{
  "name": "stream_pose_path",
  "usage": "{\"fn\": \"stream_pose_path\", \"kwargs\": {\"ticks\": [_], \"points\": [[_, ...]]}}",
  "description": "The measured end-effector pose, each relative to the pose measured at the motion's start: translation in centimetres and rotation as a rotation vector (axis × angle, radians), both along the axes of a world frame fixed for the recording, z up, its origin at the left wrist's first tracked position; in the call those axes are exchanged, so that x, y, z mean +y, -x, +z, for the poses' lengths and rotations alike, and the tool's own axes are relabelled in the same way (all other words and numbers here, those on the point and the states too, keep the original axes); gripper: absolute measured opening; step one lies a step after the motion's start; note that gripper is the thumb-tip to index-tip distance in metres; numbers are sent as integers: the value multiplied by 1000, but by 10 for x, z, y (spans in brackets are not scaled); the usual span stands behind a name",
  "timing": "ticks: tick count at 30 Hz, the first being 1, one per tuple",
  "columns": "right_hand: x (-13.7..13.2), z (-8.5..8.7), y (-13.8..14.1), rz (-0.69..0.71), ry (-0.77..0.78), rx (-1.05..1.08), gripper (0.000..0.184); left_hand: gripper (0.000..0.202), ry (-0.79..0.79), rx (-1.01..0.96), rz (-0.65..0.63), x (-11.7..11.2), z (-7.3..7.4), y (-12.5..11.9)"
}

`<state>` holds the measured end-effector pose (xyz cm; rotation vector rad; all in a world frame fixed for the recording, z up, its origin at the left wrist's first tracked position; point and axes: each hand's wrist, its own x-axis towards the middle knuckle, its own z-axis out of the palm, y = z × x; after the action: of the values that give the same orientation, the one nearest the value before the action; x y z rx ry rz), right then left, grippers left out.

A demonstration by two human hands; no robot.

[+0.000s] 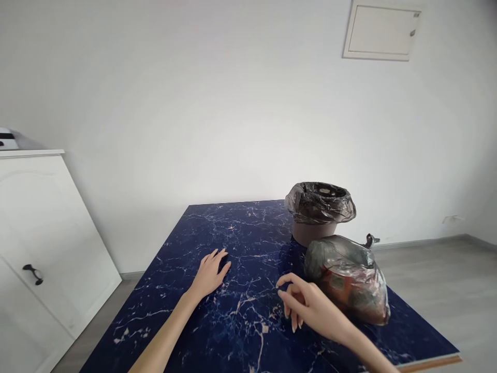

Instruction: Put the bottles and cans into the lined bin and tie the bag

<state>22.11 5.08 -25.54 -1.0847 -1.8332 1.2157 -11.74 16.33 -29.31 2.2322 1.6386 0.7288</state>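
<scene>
My left hand (209, 273) rests palm down on the dark blue marbled table (240, 233), fingers stretched out and thumb apart, holding nothing. Over the table's front middle is my right hand (306, 305), loosely curled, with a gap between thumb and forefinger and nothing in it. Just right of that hand lies a knotted, see-through dark plastic bag (349, 280), full, with reddish and greenish contents I cannot make out. Its tied end (370, 240) points to the back right. Behind the bag stands a brownish bin (310, 233) with a black bin liner (320, 207) folded over its rim.
The table's far edge meets a white wall (194, 103). A white cabinet (50, 233) with a black handle (33, 274) stands at the left. High on the wall at the right is a white panel door (380, 31). Grey flooring (438, 274) shows beyond the table's right edge.
</scene>
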Motion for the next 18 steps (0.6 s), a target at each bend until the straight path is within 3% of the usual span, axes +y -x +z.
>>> {"fn": "stream_pose_path", "kwargs": {"ticks": [3, 6, 13, 18], "points": [[-1, -40, 7, -37, 154, 149, 65, 66, 30, 59, -37, 2, -2, 1], [-5, -58, 3, -78, 218, 239, 66, 70, 46, 96, -51, 1, -4, 2], [-17, -61, -1, -119, 36, 107, 53, 70, 45, 112, -41, -3, -8, 1], [-21, -58, -1, -106, 42, 130, 52, 72, 53, 117, -58, -12, -4, -1]]}}
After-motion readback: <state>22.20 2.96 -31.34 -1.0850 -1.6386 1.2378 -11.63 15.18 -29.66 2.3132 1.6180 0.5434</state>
